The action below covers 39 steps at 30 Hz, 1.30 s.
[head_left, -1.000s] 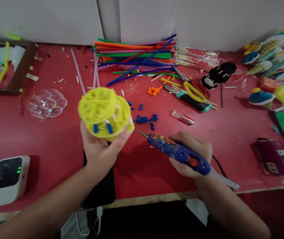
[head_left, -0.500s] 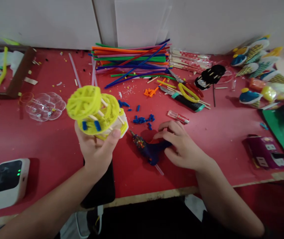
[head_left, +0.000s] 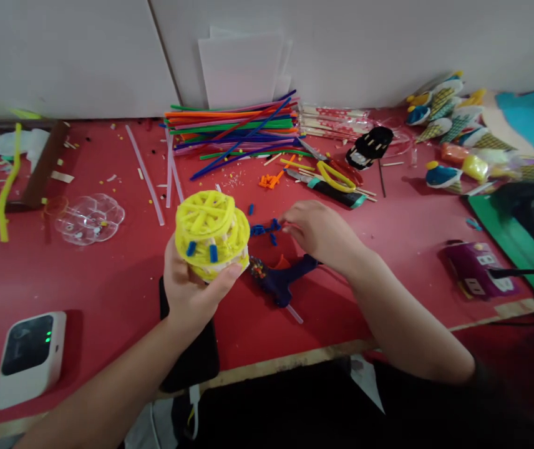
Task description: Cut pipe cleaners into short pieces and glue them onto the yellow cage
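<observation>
My left hand (head_left: 192, 293) is closed around a yellow pipe-cleaner wheel model (head_left: 211, 232) with wooden sticks and small blue pieces, held above the red table (head_left: 108, 287). My right hand (head_left: 318, 234) reaches over the table to a small heap of blue pipe-cleaner bits (head_left: 264, 228), fingertips pinched together at them; whether a bit is between them I cannot tell. The blue glue gun (head_left: 281, 279) lies on the table just below my right hand, untouched.
A pile of coloured pipe cleaners (head_left: 234, 125) lies at the back. Pliers and yellow-handled scissors (head_left: 337, 178), orange bits (head_left: 269, 181), a clear plastic tray (head_left: 89, 217), a white device (head_left: 30, 357), a black phone (head_left: 189, 358) and a purple power strip (head_left: 477, 271) surround the work area.
My right hand has put the glue gun down on the table and moved up to the blue bits. My left hand has turned and lowered the yellow model slightly.
</observation>
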Each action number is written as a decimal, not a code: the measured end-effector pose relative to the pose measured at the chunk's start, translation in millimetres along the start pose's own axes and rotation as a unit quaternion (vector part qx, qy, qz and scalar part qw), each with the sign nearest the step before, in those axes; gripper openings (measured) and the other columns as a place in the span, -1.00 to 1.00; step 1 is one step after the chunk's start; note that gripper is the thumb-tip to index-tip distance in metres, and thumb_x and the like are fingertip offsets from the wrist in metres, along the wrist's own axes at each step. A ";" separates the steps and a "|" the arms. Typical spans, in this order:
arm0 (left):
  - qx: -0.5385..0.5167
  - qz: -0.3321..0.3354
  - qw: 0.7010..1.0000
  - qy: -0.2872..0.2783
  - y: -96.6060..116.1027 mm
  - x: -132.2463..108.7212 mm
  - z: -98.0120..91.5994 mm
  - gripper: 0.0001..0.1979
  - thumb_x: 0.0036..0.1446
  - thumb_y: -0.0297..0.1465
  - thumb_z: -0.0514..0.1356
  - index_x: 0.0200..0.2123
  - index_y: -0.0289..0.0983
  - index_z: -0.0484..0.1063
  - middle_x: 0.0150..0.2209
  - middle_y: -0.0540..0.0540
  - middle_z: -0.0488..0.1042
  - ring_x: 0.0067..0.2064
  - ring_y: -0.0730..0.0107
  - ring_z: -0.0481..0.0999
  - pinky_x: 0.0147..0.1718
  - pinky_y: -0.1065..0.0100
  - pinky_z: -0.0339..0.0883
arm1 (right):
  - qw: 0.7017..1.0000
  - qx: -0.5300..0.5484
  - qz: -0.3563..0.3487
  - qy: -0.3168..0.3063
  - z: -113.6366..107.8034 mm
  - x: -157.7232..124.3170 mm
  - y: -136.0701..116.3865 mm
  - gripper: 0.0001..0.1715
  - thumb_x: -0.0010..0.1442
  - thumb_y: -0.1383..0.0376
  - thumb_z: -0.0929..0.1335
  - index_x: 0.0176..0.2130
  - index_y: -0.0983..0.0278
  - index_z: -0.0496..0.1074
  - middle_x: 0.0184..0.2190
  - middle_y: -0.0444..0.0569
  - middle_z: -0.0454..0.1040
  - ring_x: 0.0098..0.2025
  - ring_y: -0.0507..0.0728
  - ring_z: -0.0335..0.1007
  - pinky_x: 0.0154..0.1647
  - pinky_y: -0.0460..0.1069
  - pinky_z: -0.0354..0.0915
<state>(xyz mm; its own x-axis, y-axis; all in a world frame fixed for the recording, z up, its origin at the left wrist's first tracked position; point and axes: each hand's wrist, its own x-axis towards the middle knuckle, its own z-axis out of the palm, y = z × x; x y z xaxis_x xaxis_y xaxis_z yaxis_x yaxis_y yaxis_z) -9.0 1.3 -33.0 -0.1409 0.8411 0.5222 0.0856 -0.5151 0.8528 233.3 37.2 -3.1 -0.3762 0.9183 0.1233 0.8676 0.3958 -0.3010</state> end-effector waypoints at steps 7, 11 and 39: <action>-0.016 -0.040 0.998 -0.045 2.9 -4.0 -2.1 -0.37 0.02 -0.28 0.48 0.15 -0.01 0.39 -0.03 -0.04 0.60 -0.11 0.31 0.69 -0.18 0.36 0.65 | 0.997 0.052 -0.036 0.040 24.6 12.3 13.9 -0.70 0.35 0.41 0.27 -0.08 0.25 0.57 -0.12 0.10 0.61 -0.04 0.23 0.49 0.08 0.16 0.36; 0.001 -0.024 0.999 -0.039 1.3 -3.4 -1.7 -0.39 0.05 -0.22 0.46 0.16 -0.05 0.39 -0.02 -0.06 0.59 -0.12 0.33 0.68 -0.18 0.38 0.63 | 0.995 0.066 -0.069 0.029 27.9 9.3 11.7 -0.64 0.34 0.45 0.27 -0.05 0.21 0.60 -0.02 0.08 0.60 -0.01 0.21 0.48 0.12 0.17 0.35; 0.006 0.020 0.997 -0.072 -3.1 0.4 -1.5 -0.39 0.08 -0.20 0.45 0.18 -0.02 0.38 0.01 -0.06 0.54 -0.02 0.27 0.63 -0.08 0.30 0.60 | 0.992 0.102 -0.026 0.065 34.9 13.8 -0.2 -0.87 0.17 0.42 0.40 -0.39 0.23 0.53 -0.30 0.03 0.53 -0.19 0.22 0.39 -0.02 0.15 0.27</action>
<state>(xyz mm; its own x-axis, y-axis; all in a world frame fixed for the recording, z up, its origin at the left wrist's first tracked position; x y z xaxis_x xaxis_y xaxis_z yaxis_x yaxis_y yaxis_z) -10.8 3.0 -35.5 0.0056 0.8354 0.5496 0.0996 -0.5473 0.8310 216.6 49.6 -34.4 -0.3624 0.8951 0.2598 0.7595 0.4452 -0.4743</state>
